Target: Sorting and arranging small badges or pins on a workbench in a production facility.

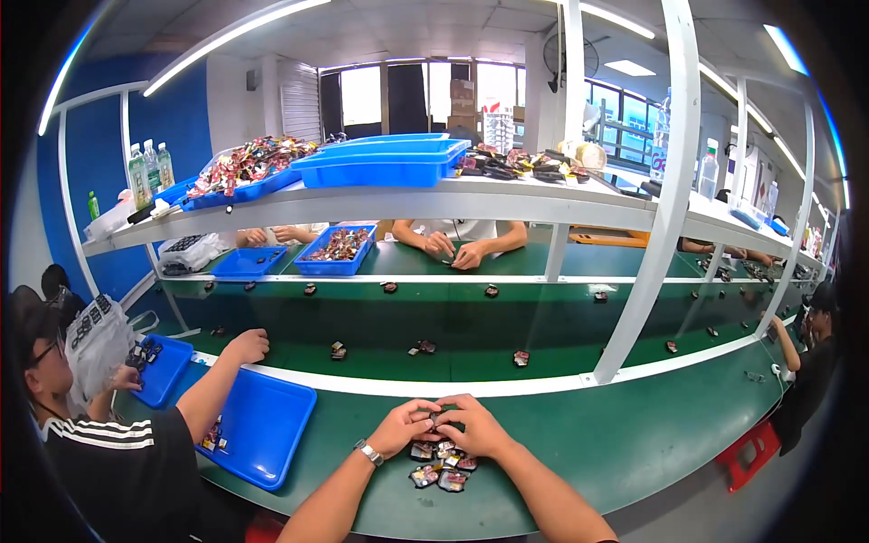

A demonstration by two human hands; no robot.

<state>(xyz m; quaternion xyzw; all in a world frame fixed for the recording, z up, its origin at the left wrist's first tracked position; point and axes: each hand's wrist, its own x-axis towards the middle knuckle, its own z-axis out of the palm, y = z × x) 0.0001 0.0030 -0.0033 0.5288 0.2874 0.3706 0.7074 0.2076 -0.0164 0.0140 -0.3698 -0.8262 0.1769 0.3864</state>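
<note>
My left hand (401, 429), with a metal watch at its wrist, and my right hand (474, 427) meet over the near green tabletop. Fingertips of both are closed on a small black part (434, 420), mostly hidden by the fingers; its exact kind cannot be made out. Just below them lies a loose pile of small black parts (441, 469) with yellow, red and white labels. Part of this pile is under my hands.
Beyond a white rail, a green conveyor belt (471, 348) carries spaced-out parts. A blue tray (262, 425) sits left, near a co-worker in black (118, 443). White posts (647, 244) hold a shelf (407, 201) with blue trays and heaped parts. Other people work across the belt.
</note>
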